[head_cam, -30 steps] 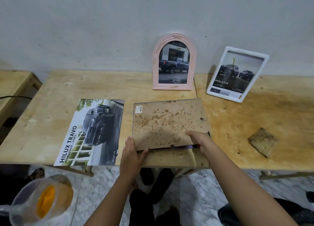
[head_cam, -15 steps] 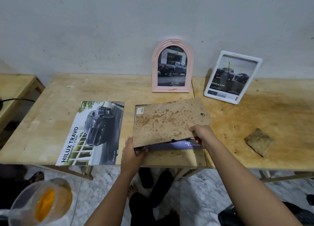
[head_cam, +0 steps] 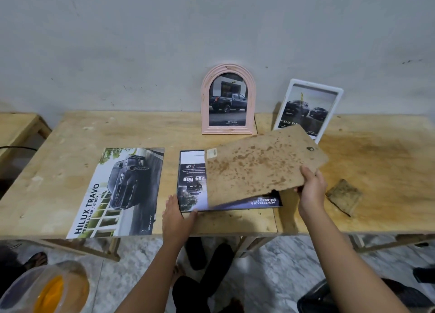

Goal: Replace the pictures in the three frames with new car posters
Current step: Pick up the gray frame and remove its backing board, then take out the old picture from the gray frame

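Head-worn camera looks forward and down, near the table (head_cam: 70, 171).

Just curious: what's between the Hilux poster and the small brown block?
Head view: the opened frame lying flat, with the backing board the right hand holds tilted above it.

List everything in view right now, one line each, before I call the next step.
backing board: one, stained brown, held tilted above the flat frame
flat frame with print: one, dark, lying mid-table
Hilux poster: one, grey-green, flat on the table's left front
arched frame: one, pink, upright at the wall
rectangular frame: one, white, leaning on the wall
small block: one, brown, table right
tables: two, pale wood, side by side
container: one, clear with orange contents, lower left
left hand: touches the flat frame's near left corner
right hand: grips the board's near right edge
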The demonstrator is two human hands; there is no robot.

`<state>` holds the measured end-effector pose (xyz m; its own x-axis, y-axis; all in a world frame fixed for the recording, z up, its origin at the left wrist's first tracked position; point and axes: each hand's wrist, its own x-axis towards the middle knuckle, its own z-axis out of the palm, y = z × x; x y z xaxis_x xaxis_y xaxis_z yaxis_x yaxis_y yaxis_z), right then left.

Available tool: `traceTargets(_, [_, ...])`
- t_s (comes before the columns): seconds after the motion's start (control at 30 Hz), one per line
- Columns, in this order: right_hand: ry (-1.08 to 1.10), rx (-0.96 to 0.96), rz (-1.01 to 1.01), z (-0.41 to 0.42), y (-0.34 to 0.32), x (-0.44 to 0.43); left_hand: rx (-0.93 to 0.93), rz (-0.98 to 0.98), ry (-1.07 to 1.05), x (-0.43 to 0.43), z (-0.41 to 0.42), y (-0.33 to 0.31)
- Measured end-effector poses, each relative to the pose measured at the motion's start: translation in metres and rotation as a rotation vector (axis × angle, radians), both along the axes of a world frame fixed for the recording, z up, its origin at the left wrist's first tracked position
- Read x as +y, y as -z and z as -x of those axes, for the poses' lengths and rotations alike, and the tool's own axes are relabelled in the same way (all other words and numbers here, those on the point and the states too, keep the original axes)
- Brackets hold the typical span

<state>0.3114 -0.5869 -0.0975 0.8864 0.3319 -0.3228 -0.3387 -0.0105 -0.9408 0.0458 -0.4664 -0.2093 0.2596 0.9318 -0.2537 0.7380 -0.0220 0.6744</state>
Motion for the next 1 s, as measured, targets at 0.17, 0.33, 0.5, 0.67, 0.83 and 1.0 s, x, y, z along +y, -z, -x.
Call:
traceTargets(0.17, [0.456,0.189,-0.047,-0.002,0.024,-0.041,-0.022,0.02,-0.063,-0.003,-0.005,0.006])
traceTargets(0.33, [0.648,0.132,-0.04,0.005,0.037,-0.06,-0.01,-0.017,-0.123,-0.01,-0.013,0.006])
traceTargets(0.5, [0.685,0.114,0.024,0.016,0.053,-0.064,-0.001,-0.004,-0.166,-0.013,-0.018,0.003])
traceTargets(0.67, [0.53,0.322,-0.016,0.026,0.071,-0.063,-0.014,0.011,-0.202,-0.015,-0.02,-0.001])
traceTargets(0.83, [0.143,0.496,0.18,0.029,0.068,-0.056,-0.057,0.052,-0.214,-0.018,-0.018,-0.003])
traceTargets(1.0, [-0.091,0.171,0.462,0.03,0.058,-0.041,-0.053,0.061,-0.204,-0.017,-0.016,-0.001])
